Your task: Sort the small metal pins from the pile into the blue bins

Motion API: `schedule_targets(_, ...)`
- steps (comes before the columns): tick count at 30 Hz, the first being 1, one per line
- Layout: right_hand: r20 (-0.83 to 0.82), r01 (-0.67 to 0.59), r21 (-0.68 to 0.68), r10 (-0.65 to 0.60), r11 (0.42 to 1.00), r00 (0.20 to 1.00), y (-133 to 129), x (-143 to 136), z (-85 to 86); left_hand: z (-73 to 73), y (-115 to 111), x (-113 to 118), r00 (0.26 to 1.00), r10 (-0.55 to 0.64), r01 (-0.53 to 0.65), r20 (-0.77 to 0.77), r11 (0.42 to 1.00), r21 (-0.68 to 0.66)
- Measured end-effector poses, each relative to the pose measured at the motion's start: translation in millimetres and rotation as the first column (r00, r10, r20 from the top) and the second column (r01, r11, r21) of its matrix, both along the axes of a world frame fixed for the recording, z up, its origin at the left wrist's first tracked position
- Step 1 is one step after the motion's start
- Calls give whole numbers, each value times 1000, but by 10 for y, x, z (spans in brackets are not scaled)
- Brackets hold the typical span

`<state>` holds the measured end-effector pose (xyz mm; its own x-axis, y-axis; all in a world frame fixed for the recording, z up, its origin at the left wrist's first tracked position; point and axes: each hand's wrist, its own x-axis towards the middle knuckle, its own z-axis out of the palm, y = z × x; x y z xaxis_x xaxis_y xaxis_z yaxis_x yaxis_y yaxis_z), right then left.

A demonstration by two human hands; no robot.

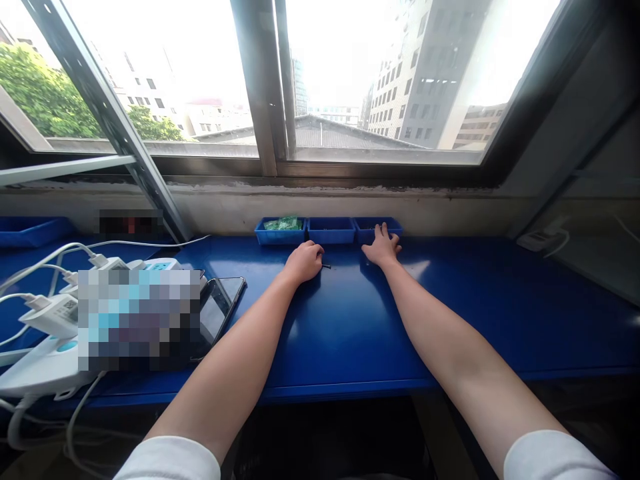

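Note:
My left hand (304, 261) is closed low over the blue table, in front of the left and middle bins. A thin dark screw (327, 267) sticks out from its fingers on the right side. My right hand (381, 248) reaches over the front rim of the right blue bin (361, 231), fingers spread and fingertips inside it. Small dark pieces show in that bin, too small to name. Beside it stands the middle blue bin (331, 236), with a few tiny pieces at its bottom. Green plastic packets (283, 224) lie in the left blue bin (281, 237).
On the left a white power strip (43, 367) with plugged-in chargers and white cables sits by a phone (225, 300); part there is blurred out. Behind the bins runs a wall below the window (380, 160). A metal post (150, 173) slants down at left. Another blue tray (35, 230) stands far left.

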<state>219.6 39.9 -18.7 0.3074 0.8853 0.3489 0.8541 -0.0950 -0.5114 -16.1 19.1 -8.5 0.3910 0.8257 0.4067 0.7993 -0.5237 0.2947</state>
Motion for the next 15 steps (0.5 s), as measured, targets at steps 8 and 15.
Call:
schedule_targets(8,-22,-29,50,30,998,999,43,5,-83,100,-33,-17,994,82,-90,-77,991,-99)
schedule_targets(15,-8,-64,79,65,995,998,-55,-126,-10,16,92,-171,988,153,-152,7,987,-59)
